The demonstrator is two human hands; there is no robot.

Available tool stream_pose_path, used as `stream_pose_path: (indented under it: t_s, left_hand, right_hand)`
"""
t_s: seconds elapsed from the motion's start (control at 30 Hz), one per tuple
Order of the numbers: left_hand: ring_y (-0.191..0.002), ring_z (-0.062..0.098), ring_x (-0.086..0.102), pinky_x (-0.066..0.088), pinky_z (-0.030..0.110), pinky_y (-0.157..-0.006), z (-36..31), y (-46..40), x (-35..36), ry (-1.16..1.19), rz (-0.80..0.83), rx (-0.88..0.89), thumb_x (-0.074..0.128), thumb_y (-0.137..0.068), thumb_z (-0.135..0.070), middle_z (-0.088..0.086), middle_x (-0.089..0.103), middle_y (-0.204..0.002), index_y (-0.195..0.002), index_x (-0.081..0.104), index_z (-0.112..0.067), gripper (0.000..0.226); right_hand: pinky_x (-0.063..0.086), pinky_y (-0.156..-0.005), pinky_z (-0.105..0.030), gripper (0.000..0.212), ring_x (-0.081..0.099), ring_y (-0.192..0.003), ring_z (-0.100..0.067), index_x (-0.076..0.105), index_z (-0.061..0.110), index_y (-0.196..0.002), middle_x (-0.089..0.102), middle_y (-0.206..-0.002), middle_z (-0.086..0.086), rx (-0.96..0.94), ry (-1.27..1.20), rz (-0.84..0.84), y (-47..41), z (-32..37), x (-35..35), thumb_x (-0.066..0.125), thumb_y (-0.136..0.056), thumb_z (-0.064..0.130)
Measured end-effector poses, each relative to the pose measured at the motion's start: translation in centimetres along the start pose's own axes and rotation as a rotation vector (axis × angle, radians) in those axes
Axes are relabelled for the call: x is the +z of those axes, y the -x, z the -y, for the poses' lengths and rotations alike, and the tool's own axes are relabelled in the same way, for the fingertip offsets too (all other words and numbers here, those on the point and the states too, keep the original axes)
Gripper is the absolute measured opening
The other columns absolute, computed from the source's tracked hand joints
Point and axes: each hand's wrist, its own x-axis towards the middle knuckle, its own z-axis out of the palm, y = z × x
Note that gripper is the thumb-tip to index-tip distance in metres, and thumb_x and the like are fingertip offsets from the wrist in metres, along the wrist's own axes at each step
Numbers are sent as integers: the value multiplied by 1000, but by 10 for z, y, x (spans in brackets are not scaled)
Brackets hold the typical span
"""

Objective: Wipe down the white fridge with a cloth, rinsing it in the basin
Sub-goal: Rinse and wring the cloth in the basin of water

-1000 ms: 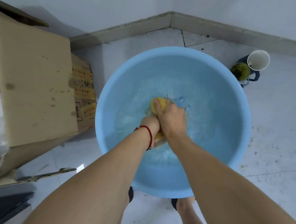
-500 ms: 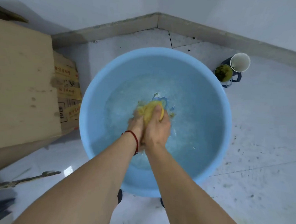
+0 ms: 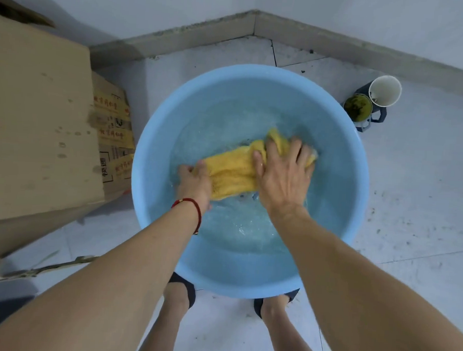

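1. 2 walls, pale and plain, meet at a corner at the top of the view, each edged by a grey skirting board (image 3: 195,30); the floor (image 3: 416,201) is pale tile with dark specks (densest at the right).
2. 1 round blue basin (image 3: 357,165) stands on the floor near that corner, holding shallow, rippled water.
3. 1 yellow cloth (image 3: 233,172) lies stretched out in the water, across the middle of the basin.
4. 2 bare hands work the cloth: the left hand (image 3: 195,182) grips its near-left end with curled fingers, and the right hand (image 3: 284,175) presses its far-right end with fingers spread and bent over the bunched fabric.
5. 1 red cord (image 3: 194,207) circles the left wrist.
6. 1 large cardboard box (image 3: 37,127) stands just left of the basin, printed labels on its side.
7. 2 cups sit right of the basin: 1 white cup (image 3: 385,90) and 1 cup with green contents (image 3: 358,106), touching.
8. 2 feet in dark footwear (image 3: 185,289) stand at the basin's near rim.
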Motion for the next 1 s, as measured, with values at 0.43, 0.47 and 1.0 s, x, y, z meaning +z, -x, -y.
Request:
stream_pose_path:
  t_s: [0.43,0.47,1.0]
  left_hand:
    - [-59,29,60,39,19,-38,-13,27,18,-164,187,-43,45,-96,-38,22,71,-91,-98,66,-8,36]
    - [-66,33,64,39,20,-37,-12,28,16,-203,187,-2,45,-97,-42,22,72,-98,-100,66,-10,39]
    - [-106,32,70,54,50,-98,-9,8,34,100,242,-132,46,-77,-66,14,73,-116,-100,71,-15,61]
  right_hand:
    - [55,-86,-43,48,66,-93,-39,69,14,-94,72,-90,-15,138,-596,308,15,48,-15,53,-98,59]
    - [53,-87,-44,50,65,-99,-42,68,11,-106,71,-101,-21,10,-389,331,8,42,-15,46,-103,56]
    - [58,-80,-39,26,64,-79,-21,68,23,-80,67,-74,4,533,-1035,259,36,61,-19,61,-83,48]
